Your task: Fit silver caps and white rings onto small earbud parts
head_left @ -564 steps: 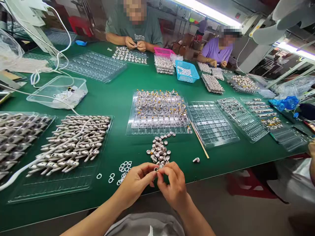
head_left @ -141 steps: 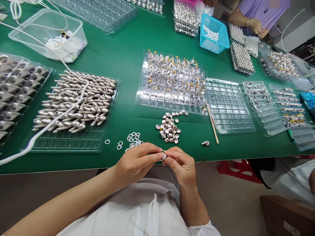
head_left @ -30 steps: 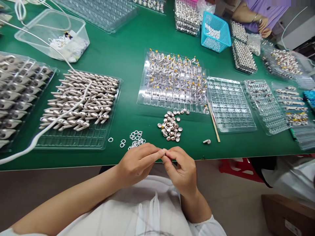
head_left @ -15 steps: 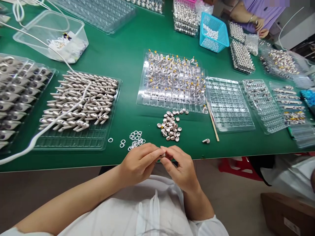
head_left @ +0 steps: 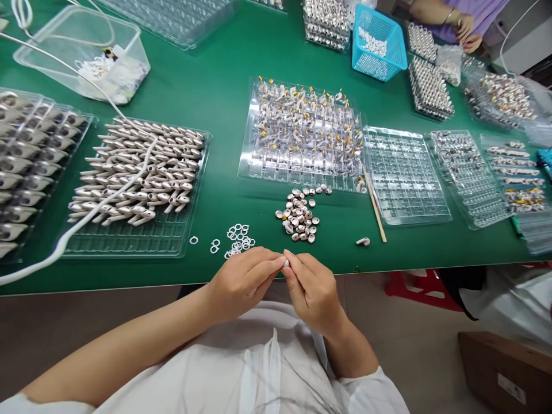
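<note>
My left hand [head_left: 244, 282] and my right hand [head_left: 313, 287] meet at the near edge of the green table [head_left: 224, 86], fingertips pinched together on one small white earbud cap [head_left: 285, 263]. Just beyond them lies a heap of the same small caps [head_left: 299, 215], with a scatter of white rings [head_left: 237, 241] to its left. A single white earbud piece [head_left: 363, 241] lies to the right, near a thin wooden stick [head_left: 374, 204].
A clear tray of earbud stems [head_left: 138, 172] sits at the left, a tray of parts with yellow tips [head_left: 302, 129] in the middle, an unfilled clear tray [head_left: 405, 175] to its right. A blue basket [head_left: 379, 43] and another person's hands [head_left: 466, 34] are at the far side.
Both hands have stayed pinched on the small cap at the table edge, the fingers shifting slightly round it. The camera view has tilted a little.
</note>
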`<action>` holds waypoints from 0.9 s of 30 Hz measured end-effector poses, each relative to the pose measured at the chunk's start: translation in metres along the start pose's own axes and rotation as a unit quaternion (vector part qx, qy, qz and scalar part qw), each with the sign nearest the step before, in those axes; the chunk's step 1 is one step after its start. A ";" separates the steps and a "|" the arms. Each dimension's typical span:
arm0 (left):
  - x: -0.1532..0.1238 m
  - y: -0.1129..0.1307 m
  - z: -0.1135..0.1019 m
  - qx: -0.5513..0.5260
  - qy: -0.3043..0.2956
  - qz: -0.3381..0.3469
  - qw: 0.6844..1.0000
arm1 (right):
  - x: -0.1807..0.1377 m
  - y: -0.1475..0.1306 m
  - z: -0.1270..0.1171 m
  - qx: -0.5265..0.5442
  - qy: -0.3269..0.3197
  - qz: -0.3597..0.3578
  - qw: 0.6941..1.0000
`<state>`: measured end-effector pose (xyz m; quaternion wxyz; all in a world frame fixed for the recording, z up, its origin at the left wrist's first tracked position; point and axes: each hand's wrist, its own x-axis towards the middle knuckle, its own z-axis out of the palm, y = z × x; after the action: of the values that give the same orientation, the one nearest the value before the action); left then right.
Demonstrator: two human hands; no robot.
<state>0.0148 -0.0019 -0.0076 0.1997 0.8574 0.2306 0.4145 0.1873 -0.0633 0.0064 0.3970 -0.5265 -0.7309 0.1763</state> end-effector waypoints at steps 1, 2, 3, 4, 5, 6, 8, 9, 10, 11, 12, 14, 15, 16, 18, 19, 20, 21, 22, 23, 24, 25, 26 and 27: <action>0.000 -0.001 0.000 0.005 -0.010 0.005 1.000 | 0.000 -0.001 0.000 -0.014 -0.006 -0.009 1.000; 0.000 -0.001 -0.001 0.007 -0.021 0.009 1.000 | 0.000 -0.001 0.000 -0.027 -0.013 -0.016 0.999; 0.000 -0.002 -0.001 0.009 -0.029 0.012 0.999 | 0.000 -0.001 0.000 -0.036 -0.020 -0.020 0.999; 0.000 -0.002 -0.001 0.009 -0.035 0.014 0.999 | 0.000 -0.002 0.000 -0.042 -0.025 -0.020 0.999; 0.001 -0.002 -0.001 0.011 -0.038 0.015 0.999 | -0.001 -0.002 0.000 -0.046 -0.028 -0.019 0.998; 0.002 -0.002 -0.002 0.012 -0.043 0.017 0.999 | -0.001 -0.002 0.000 -0.048 -0.028 -0.016 0.998; 0.003 -0.003 -0.002 0.015 -0.051 0.019 0.998 | 0.000 -0.001 -0.001 -0.044 -0.024 -0.010 0.999; 0.004 -0.003 -0.002 0.014 -0.056 0.019 0.998 | 0.000 0.000 -0.001 -0.040 -0.024 -0.007 0.999; 0.004 -0.003 -0.003 0.011 -0.062 0.020 0.998 | 0.000 0.000 -0.001 -0.035 -0.024 -0.004 0.999; 0.005 -0.003 -0.003 0.007 -0.067 0.021 0.998 | 0.000 0.001 -0.001 -0.031 -0.026 -0.002 0.999; 0.005 -0.004 -0.003 0.004 -0.071 0.023 0.997 | 0.000 0.001 -0.001 -0.027 -0.027 0.001 0.999; 0.006 -0.004 -0.004 0.010 -0.072 0.027 0.997 | 0.000 0.001 0.001 -0.024 -0.025 0.006 0.999; 0.007 -0.003 -0.004 0.018 -0.071 0.029 0.997 | -0.001 0.001 0.002 -0.027 -0.021 0.007 0.999; 0.007 -0.003 -0.004 0.026 -0.069 0.030 0.997 | -0.001 0.001 0.003 -0.030 -0.016 0.007 0.999; 0.008 -0.002 -0.004 0.037 -0.069 0.035 0.996 | -0.003 -0.001 0.005 -0.041 -0.007 0.002 0.999; 0.008 -0.001 -0.003 0.040 -0.069 0.038 0.996 | -0.003 -0.001 0.006 -0.046 -0.003 -0.002 0.999; 0.008 0.000 -0.003 0.044 -0.067 0.041 0.996 | -0.004 -0.002 0.007 -0.052 0.000 -0.006 0.999; 0.008 0.001 -0.002 0.049 -0.064 0.043 0.996 | -0.005 -0.003 0.008 -0.057 0.003 -0.009 0.998; 0.008 0.003 -0.002 0.055 -0.060 0.044 0.996 | -0.006 -0.004 0.008 -0.061 0.005 -0.011 0.998; 0.007 0.004 -0.001 0.062 -0.054 0.046 0.996 | -0.007 -0.004 0.009 -0.064 0.007 -0.012 0.998; 0.007 0.005 -0.001 0.068 -0.048 0.048 0.995 | -0.008 -0.005 0.009 -0.065 0.006 -0.012 0.998; 0.007 0.006 -0.001 0.073 -0.044 0.050 0.995 | -0.009 -0.005 0.010 -0.066 0.004 -0.011 0.998; 0.006 0.007 -0.001 0.076 -0.042 0.053 0.995 | -0.010 -0.005 0.010 -0.066 0.002 -0.011 0.998; 0.006 0.008 -0.001 0.078 -0.042 0.056 0.994 | -0.011 -0.006 0.010 -0.068 -0.001 -0.011 0.998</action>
<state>0.0191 -0.0050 0.0008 0.1181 0.8988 0.2051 0.3690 0.1775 -0.0739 -0.0005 0.3617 -0.5440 -0.7471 0.1223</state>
